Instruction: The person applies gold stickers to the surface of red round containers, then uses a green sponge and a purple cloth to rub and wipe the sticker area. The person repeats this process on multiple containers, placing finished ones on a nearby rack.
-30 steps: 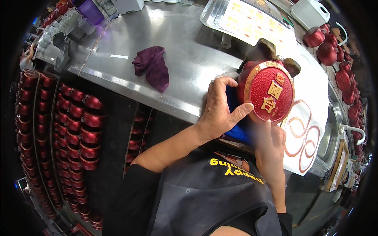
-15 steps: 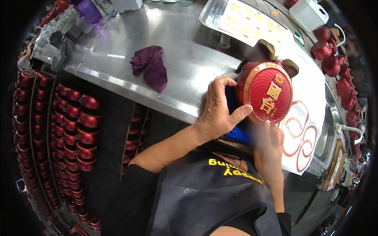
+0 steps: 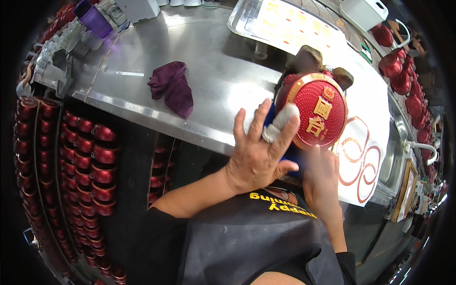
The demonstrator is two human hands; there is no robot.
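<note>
A red, round, drum-shaped piece (image 3: 335, 111) with a gold-edged band and raised gold lettering faces up, tilted toward me. Dark stone-like or padded lumps (image 3: 308, 58) stand at its far edge. My left hand (image 3: 254, 159) is at its lower left, fingers largely stretched. A whitish cloth wad (image 3: 286, 116) covers the index fingertip and fills the gap beside it. My right hand (image 3: 323, 178) is at the piece's near edge; motion blur hides its grip. Blue material (image 3: 269, 116) shows beneath the piece.
A crumpled purple cloth (image 3: 175, 88) lies on the steel table (image 3: 204, 42). Printed sheets (image 3: 294, 26) rest on a metal tray. White paper with red rings (image 3: 354, 190) lies at right, beside a sink (image 3: 394, 156). Red rounded vessels (image 3: 102, 161) are racked at lower left.
My left hand has left the piece's rim and opened out lower down, bringing the whitish wad into view. My right hand has dropped slightly. The whole view has shifted a little.
</note>
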